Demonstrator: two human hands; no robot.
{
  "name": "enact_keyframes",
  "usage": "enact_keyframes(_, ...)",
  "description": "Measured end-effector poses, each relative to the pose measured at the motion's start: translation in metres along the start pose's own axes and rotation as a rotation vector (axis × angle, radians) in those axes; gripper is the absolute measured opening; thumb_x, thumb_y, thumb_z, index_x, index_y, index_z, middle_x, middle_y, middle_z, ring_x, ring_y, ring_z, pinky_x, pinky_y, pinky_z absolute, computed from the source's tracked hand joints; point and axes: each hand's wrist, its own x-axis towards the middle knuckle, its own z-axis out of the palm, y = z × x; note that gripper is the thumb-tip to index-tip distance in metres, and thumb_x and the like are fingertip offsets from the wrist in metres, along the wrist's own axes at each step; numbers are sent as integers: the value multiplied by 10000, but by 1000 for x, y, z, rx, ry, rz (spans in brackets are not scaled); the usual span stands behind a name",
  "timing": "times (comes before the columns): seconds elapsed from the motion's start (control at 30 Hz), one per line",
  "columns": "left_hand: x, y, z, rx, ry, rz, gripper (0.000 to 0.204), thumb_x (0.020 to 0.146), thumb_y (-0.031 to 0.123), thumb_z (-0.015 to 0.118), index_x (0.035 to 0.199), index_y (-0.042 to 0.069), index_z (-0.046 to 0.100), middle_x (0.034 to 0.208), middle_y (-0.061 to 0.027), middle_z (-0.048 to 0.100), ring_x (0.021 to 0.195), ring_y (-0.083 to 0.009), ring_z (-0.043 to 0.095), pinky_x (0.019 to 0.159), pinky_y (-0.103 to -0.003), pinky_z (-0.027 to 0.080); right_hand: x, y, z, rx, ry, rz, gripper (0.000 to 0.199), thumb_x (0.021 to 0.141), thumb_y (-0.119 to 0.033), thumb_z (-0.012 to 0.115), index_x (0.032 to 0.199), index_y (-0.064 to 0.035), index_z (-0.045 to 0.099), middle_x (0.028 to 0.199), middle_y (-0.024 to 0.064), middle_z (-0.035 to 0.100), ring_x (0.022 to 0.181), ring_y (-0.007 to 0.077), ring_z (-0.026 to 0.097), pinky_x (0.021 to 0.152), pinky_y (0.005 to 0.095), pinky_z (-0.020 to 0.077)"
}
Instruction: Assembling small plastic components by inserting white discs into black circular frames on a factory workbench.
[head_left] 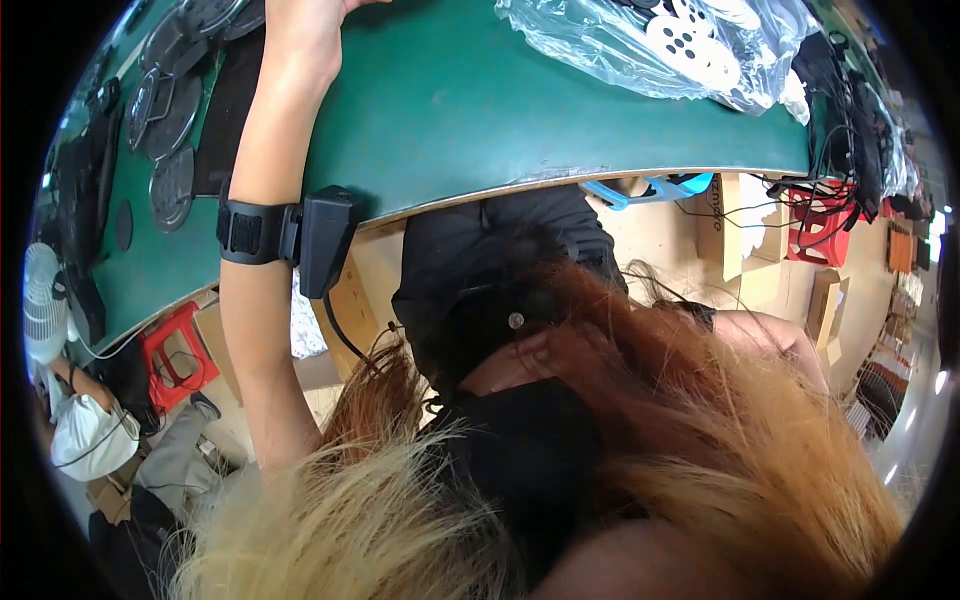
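Black, rounded plastic pieces [172, 190] lay on the green desk [430, 120], left of my left hand [305, 45]; my right hand [535, 357] was veiled by reddish hair [680, 375]. I couldn't tell whether either's fingers were apart. Rightward, a clear plastic bag [580, 50] held white, black-dotted ovals [712, 68].

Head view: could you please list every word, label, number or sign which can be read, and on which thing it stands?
Cardboard box below the green table: dark printed lettering running along its side; I do not copy its wording.
Black strapped device: no marking I can make out.
Stacked things at far right: too small and blurred.
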Motion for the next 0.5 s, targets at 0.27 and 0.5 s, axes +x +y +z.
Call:
enact_keyframes(0.27, -1, 10, -18, 58, 24, 17, 228, 925, 255, 470, 955, 46, 556, 747, -36, 565, 541, -100, 519, 466, -243, 466, -156, 13, 38, 197, -66, 43, 183, 864, -223, 578, 899, -44, 563, 903, 50, 564, 815, 128, 537, 673, 290, 444)
enact_keyframes(0.5, -4, 13, -25, 96, -1, -38, 248, 928, 233, 450, 894, 10, 555, 786, -50, 556, 578, -104, 498, 514, -275, 472, -205, 46, 14, 234, -38, -13, 193, 854, -234, 594, 920, -56, 565, 892, 55, 569, 812, 132, 545, 676, 296, 445)
